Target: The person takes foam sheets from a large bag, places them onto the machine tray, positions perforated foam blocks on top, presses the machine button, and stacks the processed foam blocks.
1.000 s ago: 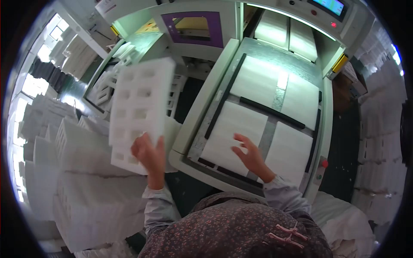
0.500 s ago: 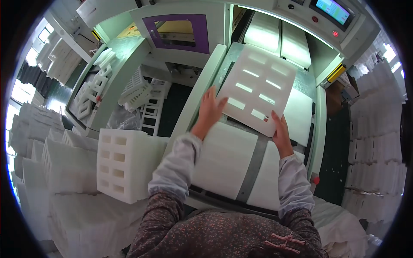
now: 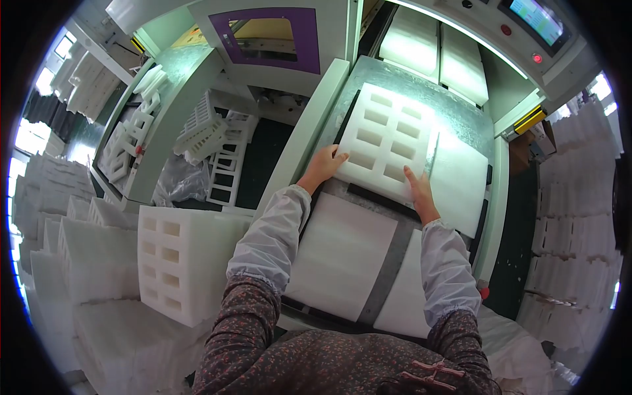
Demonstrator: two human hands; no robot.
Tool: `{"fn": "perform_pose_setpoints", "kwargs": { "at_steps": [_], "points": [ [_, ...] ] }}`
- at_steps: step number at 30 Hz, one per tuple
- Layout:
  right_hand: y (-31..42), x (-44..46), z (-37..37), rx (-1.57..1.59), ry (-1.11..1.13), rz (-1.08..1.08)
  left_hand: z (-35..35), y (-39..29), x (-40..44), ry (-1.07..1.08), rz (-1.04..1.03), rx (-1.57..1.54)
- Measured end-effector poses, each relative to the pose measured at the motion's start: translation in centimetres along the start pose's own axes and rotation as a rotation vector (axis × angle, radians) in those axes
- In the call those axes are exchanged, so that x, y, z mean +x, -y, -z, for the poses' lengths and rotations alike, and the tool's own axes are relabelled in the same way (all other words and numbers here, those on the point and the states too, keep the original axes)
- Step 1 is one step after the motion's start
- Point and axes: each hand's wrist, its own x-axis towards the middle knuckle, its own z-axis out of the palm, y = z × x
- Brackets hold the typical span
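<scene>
A white foam sheet with rectangular cut-outs [image 3: 387, 141] lies on the metal bed of a machine [image 3: 453, 110], its holes in two columns. My left hand [image 3: 321, 167] grips its near left corner, thumb on top. At the near right corner my right hand [image 3: 422, 194] is closed on the edge, the thumb over the face and the other fingers mostly hidden. A plain white foam sheet [image 3: 345, 247] sits in front, with another plain sheet [image 3: 408, 289] beyond a grey metal strip [image 3: 385, 273]. To the right of the cut-out sheet is a further white sheet [image 3: 461, 184].
A thick foam block with holes [image 3: 187, 263] stands at my left, beside tall foam stacks [image 3: 99, 263]. Loose foam offcuts [image 3: 197, 135] and a plastic bag [image 3: 184, 178] lie beyond it. The machine's raised side rail [image 3: 308, 131] runs left of the bed. A control screen [image 3: 536, 23] is upper right.
The cut-out foam sheet has come down flat onto the bed from a raised, tilted position. My left hand has closed on its corner; my right hand stays on the opposite corner.
</scene>
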Motion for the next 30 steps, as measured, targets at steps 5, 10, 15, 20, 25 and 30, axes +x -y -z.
{"fn": "perform_pose_setpoints", "kwargs": {
  "at_steps": [5,10,15,20,25,30],
  "points": [
    [-0.6,-0.5,-0.7,0.037,-0.034,-0.056,0.0,-0.4,-0.7,-0.043,-0.021,-0.021],
    [0.2,-0.8,-1.3,-0.041,-0.103,-0.058,0.2,-1.4,-0.8,-0.102,-0.005,-0.095],
    [0.2,-0.7,-1.3,-0.047,-0.104,-0.060,-0.3,-0.2,-0.4,-0.111,-0.041,-0.093],
    [-0.2,-0.8,-1.4,-0.070,-0.148,-0.046,-0.9,0.9,-0.2,-0.108,-0.060,-0.100],
    [0.0,-0.9,-1.8,-0.139,-0.160,-0.013,-0.5,0.2,-0.8,-0.135,-0.097,-0.050],
    [-3.9,1.2,0.1,-0.101,0.000,0.264,5.0,-4.3,-10.5,-0.404,-0.189,0.264]
  ]
}}
